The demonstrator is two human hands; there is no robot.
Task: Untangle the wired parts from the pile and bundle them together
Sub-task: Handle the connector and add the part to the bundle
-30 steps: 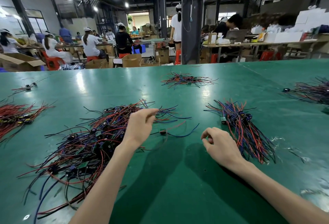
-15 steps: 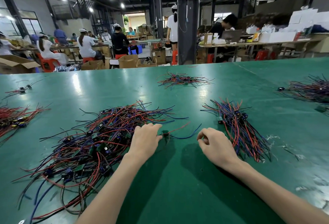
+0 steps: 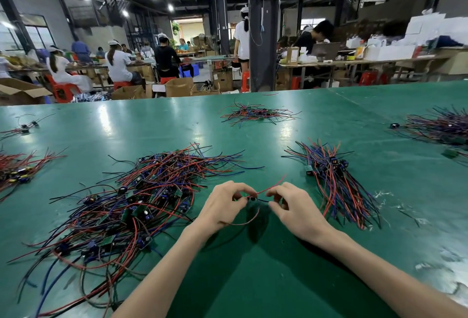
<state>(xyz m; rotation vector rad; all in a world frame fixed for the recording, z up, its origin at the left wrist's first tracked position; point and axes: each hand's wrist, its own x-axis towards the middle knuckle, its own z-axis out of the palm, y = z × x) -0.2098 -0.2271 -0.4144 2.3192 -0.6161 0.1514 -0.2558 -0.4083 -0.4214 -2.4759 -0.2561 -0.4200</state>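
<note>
A big tangled pile (image 3: 131, 206) of red, blue and black wired parts with small green boards lies on the green table (image 3: 253, 279), left of centre. To the right lies a straighter bundle (image 3: 336, 183) of the same wired parts. Between them, just above the table, my left hand (image 3: 222, 206) and my right hand (image 3: 296, 209) both pinch one wired part (image 3: 253, 200). Its red wires stick up to the right and loop down below my fingers. The small black component sits between my fingertips.
More wire heaps lie at the far middle (image 3: 255, 114), far right (image 3: 440, 125) and left edge (image 3: 17, 168). Clear plastic scraps (image 3: 435, 267) lie at the right front. Beyond the table are cardboard boxes, red stools and seated workers.
My left hand came off the pile with one wired part and moved right. My right hand moved left to meet it and now pinches the same part.
</note>
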